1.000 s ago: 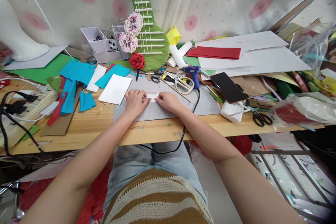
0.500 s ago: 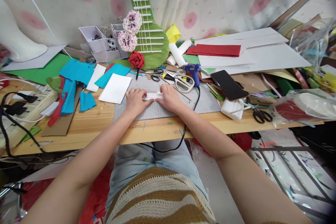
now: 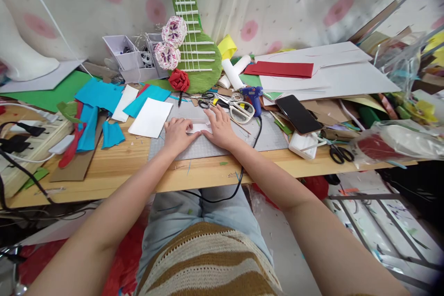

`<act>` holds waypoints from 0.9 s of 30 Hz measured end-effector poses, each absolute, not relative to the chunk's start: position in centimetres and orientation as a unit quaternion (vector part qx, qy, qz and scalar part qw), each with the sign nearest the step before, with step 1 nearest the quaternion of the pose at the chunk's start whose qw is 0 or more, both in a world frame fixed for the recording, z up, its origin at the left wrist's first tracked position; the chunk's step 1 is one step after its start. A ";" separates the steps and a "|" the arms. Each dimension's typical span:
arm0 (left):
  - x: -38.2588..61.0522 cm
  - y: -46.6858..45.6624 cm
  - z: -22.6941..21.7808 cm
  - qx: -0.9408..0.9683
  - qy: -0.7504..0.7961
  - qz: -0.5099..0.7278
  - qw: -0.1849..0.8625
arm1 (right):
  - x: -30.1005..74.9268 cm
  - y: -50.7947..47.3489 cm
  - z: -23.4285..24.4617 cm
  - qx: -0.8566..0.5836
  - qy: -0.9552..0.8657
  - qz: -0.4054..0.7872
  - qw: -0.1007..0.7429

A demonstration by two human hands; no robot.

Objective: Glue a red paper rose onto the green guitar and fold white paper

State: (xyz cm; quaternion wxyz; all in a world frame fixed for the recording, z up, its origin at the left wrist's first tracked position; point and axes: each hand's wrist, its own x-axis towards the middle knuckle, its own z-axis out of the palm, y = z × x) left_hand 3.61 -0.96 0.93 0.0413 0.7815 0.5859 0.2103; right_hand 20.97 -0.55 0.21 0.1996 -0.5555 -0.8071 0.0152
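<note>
Both hands rest on a grey cutting mat (image 3: pixel 267 138) at the front of a wooden table (image 3: pixel 132 171). Between them lies a small white paper strip (image 3: pixel 198 128). My left hand (image 3: pixel 177 134) presses down on its left end with the fingers curled together. My right hand (image 3: pixel 219 126) lies on the strip's right end with its fingers stretched forward, toward the white-handled scissors (image 3: pixel 239 110). A blue glue gun (image 3: pixel 254 97) stands just beyond, its black cord (image 3: pixel 243 173) running off the table edge.
White card (image 3: pixel 150 118) and blue felt scraps (image 3: pixel 99 97) lie left of the mat. A black phone (image 3: pixel 298 114), a white box (image 3: pixel 307 145) and black scissors (image 3: pixel 336 154) sit to the right. A green guitar shape (image 3: pixel 201 62) with paper flowers, organiser trays and large white sheets fill the back.
My right hand has opened, its fingers stretching forward over the strip toward the scissors. The left hand has stayed pressed on the strip. The view shifted slightly.
</note>
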 end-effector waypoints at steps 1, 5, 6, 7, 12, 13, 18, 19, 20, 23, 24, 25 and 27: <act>3.5 -1.0 1.0 0.782 0.585 0.208 0.047 | 21.0 -0.5 0.2 -0.559 -0.807 0.017 0.189; 2.5 -0.7 1.1 0.786 0.578 0.207 0.081 | 21.1 -0.2 0.2 -0.571 -0.805 0.031 0.159; 2.2 -0.6 1.1 0.786 0.575 0.207 0.091 | 21.1 -0.1 0.2 -0.574 -0.804 0.035 0.154; 2.0 -0.5 1.0 0.786 0.574 0.208 0.100 | 21.2 -0.1 0.2 -0.576 -0.803 0.040 0.148; 1.4 -0.2 1.2 0.776 0.579 0.207 0.142 | 22.0 0.1 0.3 -0.594 -0.791 0.064 0.134; 1.4 -0.2 1.3 0.773 0.581 0.208 0.151 | 22.1 0.1 0.3 -0.594 -0.790 0.068 0.137; 1.2 -0.1 1.5 0.766 0.581 0.212 0.174 | 22.5 0.3 0.2 -0.590 -0.790 0.083 0.148; 1.1 0.0 1.5 0.768 0.578 0.213 0.175 | 22.5 0.4 0.2 -0.590 -0.790 0.084 0.147; 1.0 0.0 1.4 0.769 0.576 0.214 0.176 | 22.6 0.4 0.2 -0.590 -0.790 0.085 0.145; 0.8 0.0 1.4 0.771 0.574 0.215 0.175 | 22.9 0.5 0.1 -0.588 -0.791 0.092 0.141; 0.8 0.0 1.3 0.771 0.573 0.215 0.175 | 23.1 0.6 0.1 -0.585 -0.793 0.096 0.144; 0.7 0.0 1.3 0.772 0.572 0.215 0.175 | 23.2 0.6 0.1 -0.579 -0.796 0.099 0.148; 0.6 0.0 1.2 0.773 0.569 0.218 0.179 | 23.3 0.7 0.0 -0.562 -0.806 0.105 0.157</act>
